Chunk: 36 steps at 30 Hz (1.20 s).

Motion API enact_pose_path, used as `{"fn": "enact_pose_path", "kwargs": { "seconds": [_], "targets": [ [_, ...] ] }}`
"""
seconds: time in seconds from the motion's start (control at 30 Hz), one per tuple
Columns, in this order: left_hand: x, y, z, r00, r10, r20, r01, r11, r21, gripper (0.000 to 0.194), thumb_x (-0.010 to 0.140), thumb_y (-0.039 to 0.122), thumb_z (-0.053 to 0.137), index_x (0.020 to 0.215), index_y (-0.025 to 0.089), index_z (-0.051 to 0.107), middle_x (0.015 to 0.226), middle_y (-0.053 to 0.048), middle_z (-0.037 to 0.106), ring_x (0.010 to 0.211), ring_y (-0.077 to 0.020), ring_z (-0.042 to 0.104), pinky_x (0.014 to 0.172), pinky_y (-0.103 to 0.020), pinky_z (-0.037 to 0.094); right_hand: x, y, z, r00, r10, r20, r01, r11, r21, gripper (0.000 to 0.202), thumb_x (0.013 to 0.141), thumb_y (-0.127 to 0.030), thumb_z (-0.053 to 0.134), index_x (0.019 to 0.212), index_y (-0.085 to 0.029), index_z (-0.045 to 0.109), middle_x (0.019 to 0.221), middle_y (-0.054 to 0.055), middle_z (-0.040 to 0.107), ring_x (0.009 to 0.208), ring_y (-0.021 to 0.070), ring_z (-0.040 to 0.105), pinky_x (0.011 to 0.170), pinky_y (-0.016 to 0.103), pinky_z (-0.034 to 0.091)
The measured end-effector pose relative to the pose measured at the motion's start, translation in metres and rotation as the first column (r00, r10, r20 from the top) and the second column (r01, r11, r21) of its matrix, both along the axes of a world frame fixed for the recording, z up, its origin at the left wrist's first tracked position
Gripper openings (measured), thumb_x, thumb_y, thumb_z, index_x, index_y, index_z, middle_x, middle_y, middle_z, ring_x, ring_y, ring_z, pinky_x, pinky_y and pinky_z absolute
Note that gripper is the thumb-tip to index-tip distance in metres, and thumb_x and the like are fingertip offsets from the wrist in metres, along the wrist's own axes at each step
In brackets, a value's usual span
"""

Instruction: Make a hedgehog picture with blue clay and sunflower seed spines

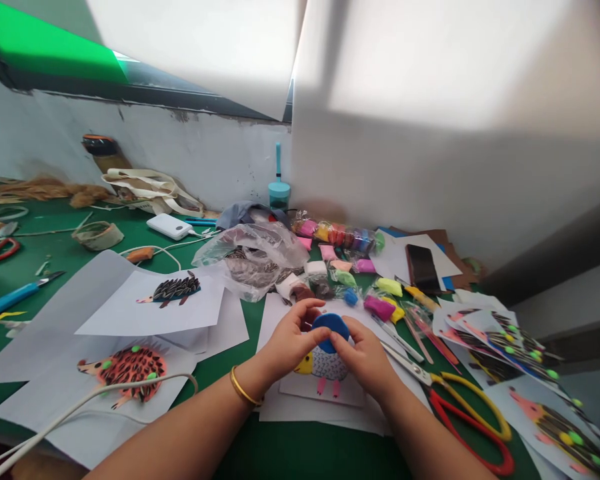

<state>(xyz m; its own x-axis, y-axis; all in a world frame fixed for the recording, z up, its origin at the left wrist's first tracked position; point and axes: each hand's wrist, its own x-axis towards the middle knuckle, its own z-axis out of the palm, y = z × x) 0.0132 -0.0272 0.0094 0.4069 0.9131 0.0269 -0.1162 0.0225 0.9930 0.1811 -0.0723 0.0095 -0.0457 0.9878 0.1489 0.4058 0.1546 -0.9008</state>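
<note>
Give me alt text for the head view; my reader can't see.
The left hand and right hand hold a flat blue disc over a sheep-like animal picture. Scissors lie to the right, hedgehog pictures on both sides of the green table.

head cam: close in above the green table (290, 457), near side — looking forward and down
wall (220, 153): farther off, behind the table

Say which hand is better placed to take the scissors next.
Probably the right hand: the scissors lie just beside it; the left hand is farther away, and both hold the blue disc.
</note>
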Motion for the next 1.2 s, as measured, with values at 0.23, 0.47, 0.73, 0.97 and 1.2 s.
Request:
{"fn": "enact_pose_path", "kwargs": {
  "seconds": [0.23, 0.47, 0.73, 0.97, 1.2],
  "targets": [
    [-0.0004, 0.0008, 0.0051, 0.999, -0.030, 0.017, 0.032, 0.989, -0.146, 0.030, 0.071, 0.038, 0.079, 0.081, 0.012, 0.069, 0.076, -0.004, 0.066, 0.071, -0.0148, 0.058, 0.070, -0.028, 0.047, -0.0001, -0.0001, 0.0007, 1.000, 0.013, -0.004, -0.013, 1.000, -0.022, 0.024, 0.088, -0.039, 0.056, 0.082, -0.018, 0.066, 0.078, 0.002, 0.060, 0.076, 0.0193, 0.057, 0.070, 0.031, 0.045],
    [-0.0006, 0.0029, 0.0011, 0.988, -0.018, 0.151, 0.044, 0.984, -0.175, 0.038, 0.070, 0.031, 0.081, 0.102, 0.016, 0.067, 0.087, -0.004, 0.068, 0.082, -0.0158, 0.062, 0.079, -0.029, 0.048, 0.0032, 0.0018, -0.0028, 0.991, -0.001, -0.137, -0.007, 0.998, -0.057, 0.034, 0.085, -0.049, 0.064, 0.104, -0.020, 0.069, 0.098, 0.005, 0.068, 0.093, 0.0237, 0.062, 0.084, 0.036, 0.047],
    [-0.0019, 0.0029, 0.0041, 0.987, 0.065, -0.149, -0.049, 0.993, 0.110, 0.023, 0.072, 0.033, 0.075, 0.088, 0.016, 0.072, 0.089, -0.006, 0.067, 0.083, -0.0185, 0.060, 0.076, -0.031, 0.048, -0.0018, -0.0019, 0.0018, 0.997, -0.018, 0.074, 0.021, 0.999, -0.042, 0.021, 0.087, -0.037, 0.058, 0.080, -0.019, 0.065, 0.077, 0.002, 0.062, 0.076, 0.0189, 0.058, 0.070, 0.031, 0.044],
    [-0.0011, -0.0003, 0.0051, 0.998, 0.033, -0.051, -0.035, 0.999, -0.040, 0.028, 0.076, 0.042, 0.071, 0.080, 0.014, 0.066, 0.076, -0.003, 0.064, 0.072, -0.0154, 0.057, 0.069, -0.028, 0.046, 0.0008, -0.0003, 0.0007, 0.999, 0.021, -0.031, -0.023, 0.999, -0.044, 0.028, 0.087, -0.045, 0.062, 0.096, -0.020, 0.069, 0.093, 0.004, 0.069, 0.087, 0.0217, 0.062, 0.079, 0.033, 0.046],
    [-0.0028, 0.0008, 0.0058, 0.975, 0.102, -0.197, -0.055, 0.971, 0.231, 0.018, 0.077, 0.033, 0.073, 0.088, 0.019, 0.073, 0.086, -0.005, 0.066, 0.084, -0.0189, 0.059, 0.079, -0.031, 0.046, -0.0016, -0.0009, 0.0034, 0.995, 0.042, 0.092, -0.040, 0.999, -0.024, 0.022, 0.087, -0.036, 0.057, 0.075, -0.019, 0.064, 0.075, 0.002, 0.062, 0.074, 0.0183, 0.058, 0.068, 0.029, 0.043]
  ]
}}
